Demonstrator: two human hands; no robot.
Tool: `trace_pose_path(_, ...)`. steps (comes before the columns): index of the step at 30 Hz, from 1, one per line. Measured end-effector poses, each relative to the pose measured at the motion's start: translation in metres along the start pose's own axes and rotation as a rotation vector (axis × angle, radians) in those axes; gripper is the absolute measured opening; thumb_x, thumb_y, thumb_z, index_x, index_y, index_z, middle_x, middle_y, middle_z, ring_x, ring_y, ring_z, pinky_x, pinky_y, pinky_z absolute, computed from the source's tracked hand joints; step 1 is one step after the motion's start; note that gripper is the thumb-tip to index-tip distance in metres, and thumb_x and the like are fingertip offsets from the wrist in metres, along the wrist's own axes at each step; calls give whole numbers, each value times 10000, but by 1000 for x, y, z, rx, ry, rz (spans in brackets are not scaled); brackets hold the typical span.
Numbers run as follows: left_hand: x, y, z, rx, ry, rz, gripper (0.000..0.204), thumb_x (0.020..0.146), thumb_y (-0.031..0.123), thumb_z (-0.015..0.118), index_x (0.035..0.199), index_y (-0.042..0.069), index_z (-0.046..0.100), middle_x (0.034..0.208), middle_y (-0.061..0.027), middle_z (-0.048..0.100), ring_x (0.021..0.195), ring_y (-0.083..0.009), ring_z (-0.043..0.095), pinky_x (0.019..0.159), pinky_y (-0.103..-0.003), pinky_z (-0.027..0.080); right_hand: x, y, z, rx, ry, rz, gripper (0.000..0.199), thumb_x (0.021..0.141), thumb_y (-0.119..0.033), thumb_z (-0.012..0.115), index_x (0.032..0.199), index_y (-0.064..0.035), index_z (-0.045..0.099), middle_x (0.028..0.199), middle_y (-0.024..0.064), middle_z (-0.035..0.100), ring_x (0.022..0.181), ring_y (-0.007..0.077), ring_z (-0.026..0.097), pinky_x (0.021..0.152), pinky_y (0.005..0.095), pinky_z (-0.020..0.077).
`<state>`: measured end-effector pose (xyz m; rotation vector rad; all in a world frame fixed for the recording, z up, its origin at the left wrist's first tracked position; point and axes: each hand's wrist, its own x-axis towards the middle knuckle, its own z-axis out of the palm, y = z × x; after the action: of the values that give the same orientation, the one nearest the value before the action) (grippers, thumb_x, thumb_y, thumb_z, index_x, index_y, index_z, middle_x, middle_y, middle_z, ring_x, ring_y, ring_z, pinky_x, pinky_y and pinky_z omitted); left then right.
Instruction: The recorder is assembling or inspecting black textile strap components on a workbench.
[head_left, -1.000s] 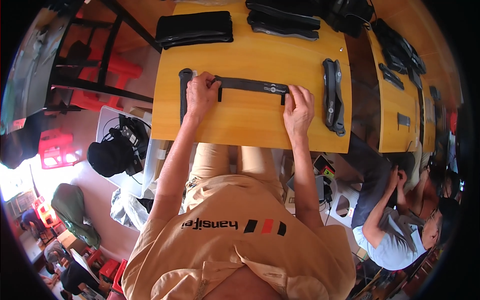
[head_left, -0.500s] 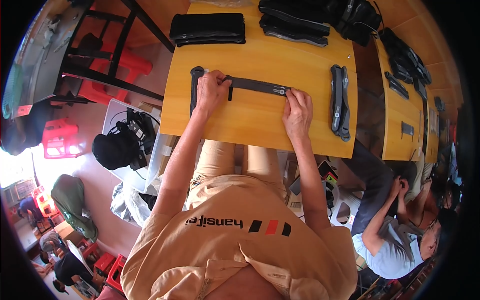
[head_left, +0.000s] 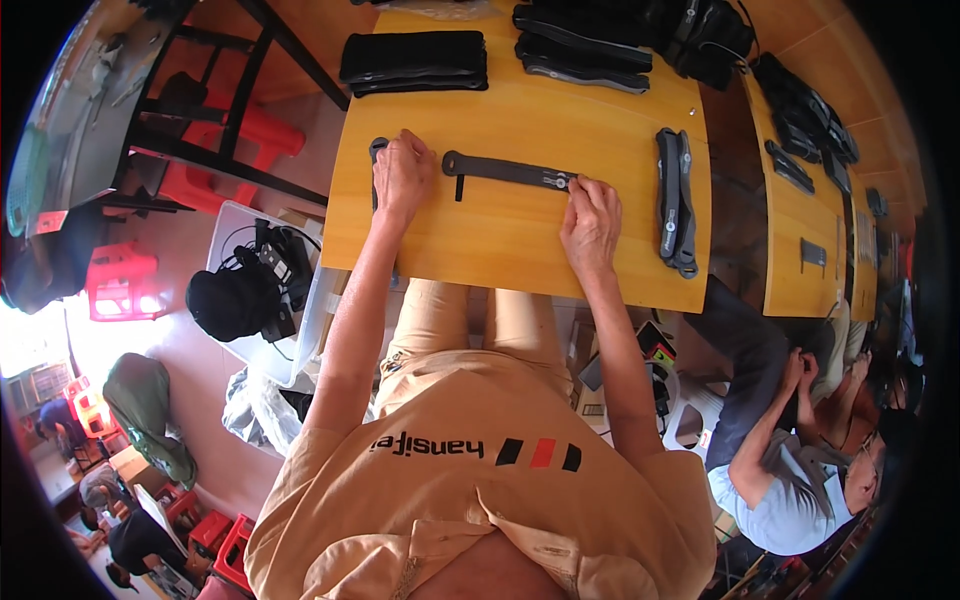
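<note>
A dark grey strap (head_left: 510, 172) with a rounded eyelet end lies crosswise on the wooden table. My right hand (head_left: 592, 222) is closed on its right end, beside a small white print. A short black tab sticks down near its left end. My left hand (head_left: 404, 175) is apart from that strap, its fingers bent together against a second dark grey strap (head_left: 376, 160) by the table's left side. The hand and forearm hide much of this second strap, and the exact grip is partly covered.
More grey straps (head_left: 676, 205) lie along the right side of the table (head_left: 500, 250). Black folded pieces (head_left: 413, 62) and stacked black straps (head_left: 585, 50) sit at the back. On the left stands a white bin (head_left: 312, 330) with black gear; people sit at right.
My left hand has let go of the crosswise strap's left end and moved left. The left-hand strap has shifted left and its upper end is partly covered. My right hand stays nearly in place.
</note>
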<state>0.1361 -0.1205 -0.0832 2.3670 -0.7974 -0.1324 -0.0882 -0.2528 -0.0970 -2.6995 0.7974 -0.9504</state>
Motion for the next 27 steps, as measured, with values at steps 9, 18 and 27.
trace_pose_path(9, -50, 60, 10, -125, -134, 321, 524, 855, 247, 600, 1278, -19, 442, 1270, -212, 494, 1156, -330, 500, 954, -415, 421, -4, 3, 4, -27, 31, -10, 223, 732, 20, 618, 951, 50, 649, 1013, 111, 591, 971, 280, 531, 860, 397, 421)
trace_pose_path(18, -65, 43, 40, 257, -252, 743, 809, 834, 531, 526, 1406, 15, 277, 1479, -128, 252, 1367, -252, 246, 1104, -446, 195, -5, 5, 1, -57, 0, -5, 251, 729, 16, 622, 978, 34, 642, 1036, 91, 582, 972, 262, 532, 876, 396, 405)
trace_pose_path(27, -71, 30, 32, 261, -182, 635, 848, 812, 543, 554, 1402, 1, 275, 1476, -157, 242, 1368, -289, 234, 1096, -456, 210, -3, 3, 0, -75, 18, -24, 243, 728, 1, 632, 970, 26, 642, 1016, 84, 573, 973, 258, 528, 884, 394, 393)
